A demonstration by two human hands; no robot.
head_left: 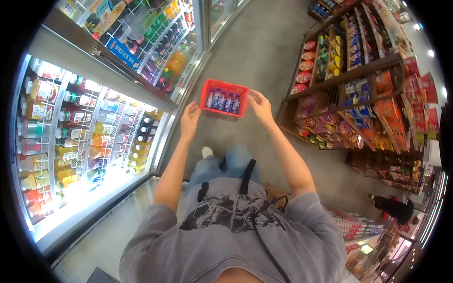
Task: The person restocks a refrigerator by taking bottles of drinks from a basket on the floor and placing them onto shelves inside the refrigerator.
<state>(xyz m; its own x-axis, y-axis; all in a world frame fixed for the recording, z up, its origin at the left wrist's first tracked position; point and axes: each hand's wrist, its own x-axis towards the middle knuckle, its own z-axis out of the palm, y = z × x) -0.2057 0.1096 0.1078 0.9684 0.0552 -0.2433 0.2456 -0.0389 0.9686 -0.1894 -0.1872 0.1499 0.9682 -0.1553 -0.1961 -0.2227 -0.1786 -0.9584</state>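
Observation:
A red plastic basket is in front of me, seemingly on the grey floor, with several small bottles with blue-and-white labels lined up inside. My left hand is just off the basket's left side, its fingers loosely bent and apart, holding nothing. On the other side, my right hand is near the basket's right rim with its fingers parted and nothing visible in them. Whether the right fingertips touch the rim is hard to tell.
To my left stands an open, lit drinks cooler with a metal-framed door. Snack shelves line the right side of the aisle floor. A person in dark clothes is at the far right.

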